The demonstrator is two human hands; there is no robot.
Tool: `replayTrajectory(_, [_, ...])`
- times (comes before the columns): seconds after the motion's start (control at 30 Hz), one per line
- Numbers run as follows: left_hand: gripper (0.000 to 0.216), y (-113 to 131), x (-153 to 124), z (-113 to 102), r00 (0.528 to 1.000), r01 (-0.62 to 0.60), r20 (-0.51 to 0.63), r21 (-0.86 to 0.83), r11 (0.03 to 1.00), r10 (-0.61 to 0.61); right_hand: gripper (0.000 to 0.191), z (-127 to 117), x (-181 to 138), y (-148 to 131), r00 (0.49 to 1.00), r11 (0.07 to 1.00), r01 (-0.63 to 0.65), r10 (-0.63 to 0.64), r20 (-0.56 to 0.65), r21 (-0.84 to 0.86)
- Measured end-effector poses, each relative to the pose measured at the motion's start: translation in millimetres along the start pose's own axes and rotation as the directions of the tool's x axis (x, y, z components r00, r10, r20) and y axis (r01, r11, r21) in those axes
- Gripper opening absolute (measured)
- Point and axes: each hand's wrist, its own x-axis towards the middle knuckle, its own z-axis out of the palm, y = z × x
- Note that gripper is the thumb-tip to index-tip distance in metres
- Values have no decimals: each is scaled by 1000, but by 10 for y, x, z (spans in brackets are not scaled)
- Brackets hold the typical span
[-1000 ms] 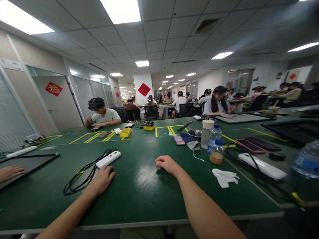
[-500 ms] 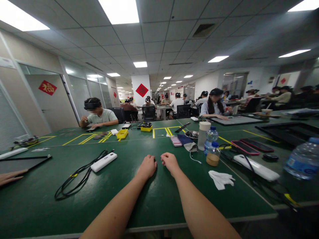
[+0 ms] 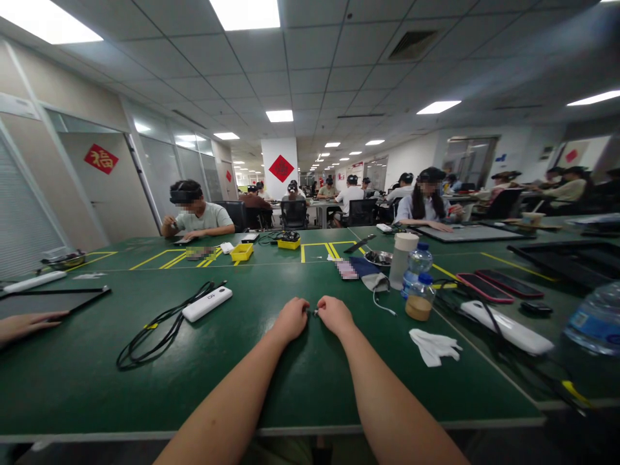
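Small part (image 3: 316, 312), centre frame: pinched by right hand (image 3: 335, 314); likely light, hard, best edge-held. Left hand (image 3: 291, 319): curled, grip unclear.

Right hand (image 3: 336, 315): tiny piece (image 3: 316, 313), apparently pinched in the fingers, too small to identify. Left hand (image 3: 292, 318): fingertips mostly hidden; cannot tell whether they hold anything. Co-worker's hand (image 3: 31, 325) and dark panel (image 3: 48, 302) cut by left edge. Large bottle (image 3: 593, 323) cut by right edge. Flat item (image 3: 347, 269) near bowl pixelated. Bowl (image 3: 378, 264) contents unclear.
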Motion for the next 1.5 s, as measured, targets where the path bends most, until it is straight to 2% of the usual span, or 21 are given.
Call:
replayTrajectory(0.13, [35,74,-6,-25,998,-46,33,-49,998,48,14,40,-2,-27,996,998,69,-68,61,-12])
replayTrajectory(0.3, [35,141,-20,-41,999,-7,40,-76,997,10,21,57,11,-51,982,981,113,-134,135,156])
replayTrajectory(0.4, [39,82,-15,-69,999,-39,25,-109,993,42,28,63,-7,-83,971,959,137,-180,156,250])
replayTrajectory(0.53, [43,-63,11,-96,1000,0,-4,-132,991,0,33,64,-48,-133,966,945,128,-188,180,302])
replayTrajectory(0.6, [38,-113,18,-99,1000,-11,2,-125,992,12,29,64,-67,-154,969,961,136,-179,171,240])
replayTrajectory(0.73, [29,-117,9,-97,995,-75,56,-112,991,82,26,50,-92,-185,983,988,144,-137,126,-54])
replayTrajectory(0.87, [21,-79,6,-84,997,-58,40,-78,995,61,19,24,-107,-218,978,967,128,-87,189,-220])
replayTrajectory(0.97, [19,-79,15,-68,1000,-22,8,-73,997,22,12,16,-117,-233,974,961,132,-81,210,-245])
replayTrajectory(1.1, [21,-85,15,-60,1000,17,9,-121,992,-16,13,29,-122,-226,972,957,162,-112,207,-242])
replayTrajectory(1.27, [21,-75,0,-50,1000,12,6,-144,990,-12,13,49,-106,-208,976,953,150,-100,196,-263])
replayTrajectory(1.4, [34,-70,0,-39,1000,11,11,-131,991,-9,9,42,-102,-206,977,954,150,-103,185,-260])
replayTrajectory(1.5, [27,-74,5,-44,1000,-18,8,-95,995,19,9,33,-99,-200,978,965,143,-103,184,-221])
